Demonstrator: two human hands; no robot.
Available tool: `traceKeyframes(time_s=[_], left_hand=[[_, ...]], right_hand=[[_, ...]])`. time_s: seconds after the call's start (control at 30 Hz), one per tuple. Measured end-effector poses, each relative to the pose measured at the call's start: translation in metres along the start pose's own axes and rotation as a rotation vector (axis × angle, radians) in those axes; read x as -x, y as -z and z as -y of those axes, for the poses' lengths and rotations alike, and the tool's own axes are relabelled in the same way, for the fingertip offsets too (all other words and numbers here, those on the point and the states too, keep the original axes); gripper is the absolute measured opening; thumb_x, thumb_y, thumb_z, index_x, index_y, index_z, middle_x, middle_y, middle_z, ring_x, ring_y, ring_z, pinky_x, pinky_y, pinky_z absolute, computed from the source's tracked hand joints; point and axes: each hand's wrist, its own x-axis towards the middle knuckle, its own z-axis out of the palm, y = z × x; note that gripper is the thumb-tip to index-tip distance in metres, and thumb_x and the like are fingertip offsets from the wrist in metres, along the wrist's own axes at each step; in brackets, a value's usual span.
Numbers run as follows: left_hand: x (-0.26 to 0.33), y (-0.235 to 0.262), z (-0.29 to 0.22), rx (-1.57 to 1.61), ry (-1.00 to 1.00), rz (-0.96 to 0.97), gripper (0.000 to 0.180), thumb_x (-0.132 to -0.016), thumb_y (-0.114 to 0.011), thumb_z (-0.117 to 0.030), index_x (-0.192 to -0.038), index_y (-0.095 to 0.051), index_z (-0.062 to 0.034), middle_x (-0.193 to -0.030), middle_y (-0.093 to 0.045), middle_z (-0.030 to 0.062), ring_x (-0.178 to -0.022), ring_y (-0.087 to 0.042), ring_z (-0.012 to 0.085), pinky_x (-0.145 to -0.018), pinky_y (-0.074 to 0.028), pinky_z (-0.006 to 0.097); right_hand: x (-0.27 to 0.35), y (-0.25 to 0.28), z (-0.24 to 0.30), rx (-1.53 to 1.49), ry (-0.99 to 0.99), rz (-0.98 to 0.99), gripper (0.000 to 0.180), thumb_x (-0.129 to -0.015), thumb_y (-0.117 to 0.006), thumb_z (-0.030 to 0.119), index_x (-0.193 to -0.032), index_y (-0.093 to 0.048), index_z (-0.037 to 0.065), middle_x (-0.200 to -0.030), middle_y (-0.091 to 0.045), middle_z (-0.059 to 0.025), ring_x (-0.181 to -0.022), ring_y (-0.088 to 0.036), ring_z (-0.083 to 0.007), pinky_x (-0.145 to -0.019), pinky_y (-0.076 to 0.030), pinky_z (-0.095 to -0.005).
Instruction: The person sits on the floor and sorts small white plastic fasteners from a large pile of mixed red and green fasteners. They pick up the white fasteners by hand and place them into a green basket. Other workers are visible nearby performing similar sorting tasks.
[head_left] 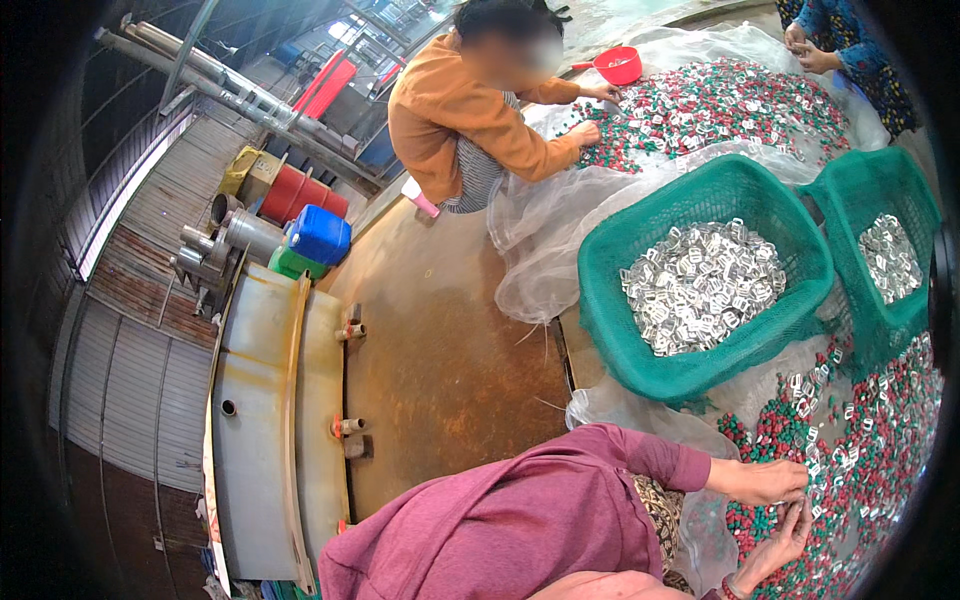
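Note:
Neither of my hands shows in the head view. At the lower right, a person in a maroon top (pixel 520 520) bends over a heap of small red, green and silver pieces (pixel 870 450) on a clear plastic sheet. One of their hands (pixel 765 480) rests on the heap and the other hand (pixel 785 540) lies just below it. Two green mesh baskets (pixel 700 190) (pixel 870 180) hold silver metal pieces. Farther back, a person in an orange top (pixel 450 110) squats with both hands in a second heap (pixel 720 105).
A red bowl (pixel 618 64) sits by the far heap. A third person's hands in blue patterned sleeves (pixel 815 45) reach in at the top right. A rusty brown floor plate (pixel 440 340), a grey metal machine (pixel 270 420), a blue canister (pixel 320 235) and red drums (pixel 300 192) lie to the left.

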Motion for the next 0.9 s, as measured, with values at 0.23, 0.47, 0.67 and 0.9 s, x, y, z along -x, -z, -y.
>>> traceKeyframes(time_s=[0.23, 0.47, 0.67, 0.9], left_hand=[[-0.004, -0.011, -0.004, 0.104, -0.005, -0.028, 0.019, -0.080, -0.059, -0.014, -0.086, -0.057, 0.0034, -0.084, -0.055, 0.0159, -0.086, -0.053, 0.0314, -0.073, -0.043, 0.042], [-0.011, -0.003, -0.025, 0.300, 0.038, -0.037, 0.019, -0.081, -0.059, -0.012, -0.090, -0.055, 0.0036, -0.087, -0.052, 0.0162, -0.088, -0.050, 0.0323, -0.074, -0.043, 0.041], [-0.004, -0.012, -0.029, 0.140, -0.032, -0.073, 0.022, -0.085, -0.054, -0.014, -0.099, -0.050, 0.0025, -0.088, -0.048, 0.0155, -0.086, -0.048, 0.0322, -0.071, -0.042, 0.041], [-0.003, -0.017, -0.011, 0.302, 0.246, 0.030, 0.021, -0.086, -0.049, -0.013, -0.098, -0.051, 0.0035, -0.097, -0.050, 0.0185, -0.094, -0.050, 0.0332, -0.081, -0.040, 0.042]], right_hand=[[0.002, 0.010, -0.001, -0.010, 0.028, -0.015, 0.029, -0.092, -0.053, 0.013, -0.112, -0.054, -0.008, -0.111, -0.057, -0.0139, -0.099, -0.057, -0.0196, -0.085, -0.049, -0.0286], [0.004, 0.008, 0.010, 0.067, 0.090, -0.117, 0.028, -0.092, -0.051, 0.012, -0.111, -0.055, -0.008, -0.109, -0.058, -0.0147, -0.097, -0.058, -0.0194, -0.084, -0.049, -0.0284], [0.006, 0.005, 0.009, 0.020, 0.124, -0.168, 0.028, -0.092, -0.052, 0.014, -0.110, -0.055, -0.008, -0.107, -0.059, -0.0140, -0.096, -0.058, -0.0190, -0.083, -0.049, -0.0281], [0.014, -0.006, 0.022, 0.300, 0.156, -0.154, 0.029, -0.091, -0.053, 0.014, -0.111, -0.055, -0.007, -0.104, -0.060, -0.0137, -0.093, -0.059, -0.0176, -0.083, -0.049, -0.0277]])
